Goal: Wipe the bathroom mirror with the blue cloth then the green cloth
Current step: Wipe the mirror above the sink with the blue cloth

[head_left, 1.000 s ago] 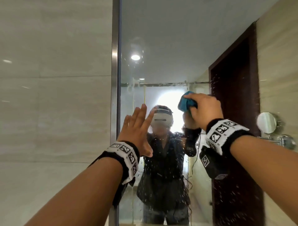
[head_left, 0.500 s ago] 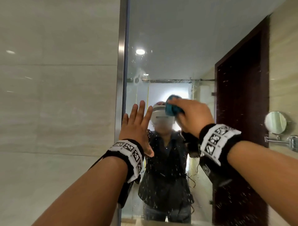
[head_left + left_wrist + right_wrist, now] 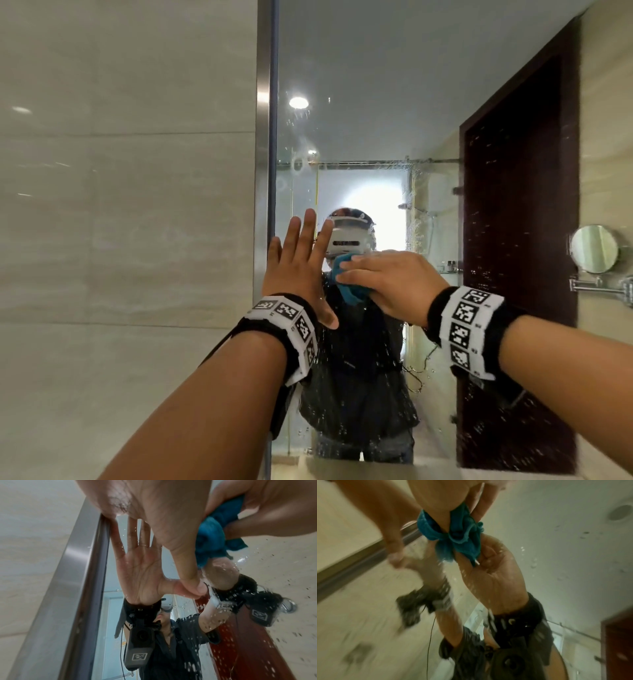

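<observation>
Blue cloth (image 3: 346,277): teal-blue, soft and bunched into a wad with loose folds and a corner hanging down; pressed against the glass under the right hand, just right of the left hand's thumb; in the right wrist view (image 3: 453,534) its hemmed edges show, doubled by the reflection; in the left wrist view (image 3: 216,534) it bulges out between the fingers
Right hand (image 3: 387,281): fingers curled round the blue cloth, gripping it against the mirror; knuckles toward the camera; wrist wears a black band with white square-code markers
Left hand (image 3: 296,270): flat, fingers straight and slightly spread, palm laid on the glass near the mirror's left edge, holding nothing; the left wrist view (image 3: 154,507) shows the thumb tip touching its own reflection
Bathroom mirror (image 3: 394,102): large pane, speckled with droplets and spatter, thickest over the lower part and the reflected dark door; a few smeared rings near the upper left; it reflects a person in a dark shirt and a white headset
Mirror frame (image 3: 263,137): brushed-metal strip, vertical, along the left edge, meeting the beige tiled wall (image 3: 120,205)
Round shaving mirror (image 3: 594,248): on a chrome arm at the right wall
Writing: none legible; only black-and-white code squares on the wristbands (image 3: 467,329) and on the reflected wrist cameras
</observation>
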Available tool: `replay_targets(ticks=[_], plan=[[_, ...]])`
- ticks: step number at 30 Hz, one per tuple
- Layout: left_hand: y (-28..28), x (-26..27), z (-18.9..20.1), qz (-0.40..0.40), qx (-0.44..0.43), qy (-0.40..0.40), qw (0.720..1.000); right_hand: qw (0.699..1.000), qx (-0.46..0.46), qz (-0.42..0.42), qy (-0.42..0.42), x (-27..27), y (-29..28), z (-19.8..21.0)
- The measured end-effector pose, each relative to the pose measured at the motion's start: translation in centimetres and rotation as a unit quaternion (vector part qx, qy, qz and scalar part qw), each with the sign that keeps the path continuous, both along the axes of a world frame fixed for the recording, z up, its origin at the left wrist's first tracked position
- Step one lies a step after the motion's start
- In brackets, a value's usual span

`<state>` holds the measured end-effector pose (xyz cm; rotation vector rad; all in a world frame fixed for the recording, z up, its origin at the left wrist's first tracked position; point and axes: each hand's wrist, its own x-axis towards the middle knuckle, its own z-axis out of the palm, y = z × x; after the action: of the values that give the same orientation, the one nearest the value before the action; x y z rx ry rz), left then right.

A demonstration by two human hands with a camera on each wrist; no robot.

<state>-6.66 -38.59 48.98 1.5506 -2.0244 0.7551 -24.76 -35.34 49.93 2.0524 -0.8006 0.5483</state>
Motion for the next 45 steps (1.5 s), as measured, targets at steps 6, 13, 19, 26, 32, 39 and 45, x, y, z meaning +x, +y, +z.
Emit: replay_targets(ticks=[6, 13, 19, 26, 32, 39, 45], plan=[[-0.2, 0.0, 0.0, 0.000, -0.002, 0.000, 1.000, 0.963, -0.048, -0.016, -0.265, 1.1, -0.4, 3.8], [0.2, 0.1, 0.1, 0.015, 0.000, -0.011, 1.000, 0.999, -0.018, -0.027, -0.029, 1.3, 0.0, -3.3], [0.2, 0.0, -0.1, -0.001, 0.006, -0.001, 1.000, 0.988, -0.067, -0.095, -0.106, -3.6, 0.2, 1.5], [0.4, -0.2, 0.0, 0.005, 0.007, 0.004, 1.000, 0.996, -0.019, -0.070, -0.054, -4.0, 0.0, -2.0], [0.5, -0.2, -0.1, 0.004, 0.010, 0.005, 1.000, 0.997, 0.054, -0.027, -0.049, -5.7, 0.8, -2.8], [0.4, 0.0, -0.1, -0.004, 0.005, 0.006, 1.000, 0.957, -0.039, -0.032, -0.284, -6.1, 0.6, -0.2], [0.4, -0.1, -0.1, -0.005, 0.001, 0.007, 1.000, 0.994, 0.092, -0.064, -0.014, -5.8, 1.1, -7.8]])
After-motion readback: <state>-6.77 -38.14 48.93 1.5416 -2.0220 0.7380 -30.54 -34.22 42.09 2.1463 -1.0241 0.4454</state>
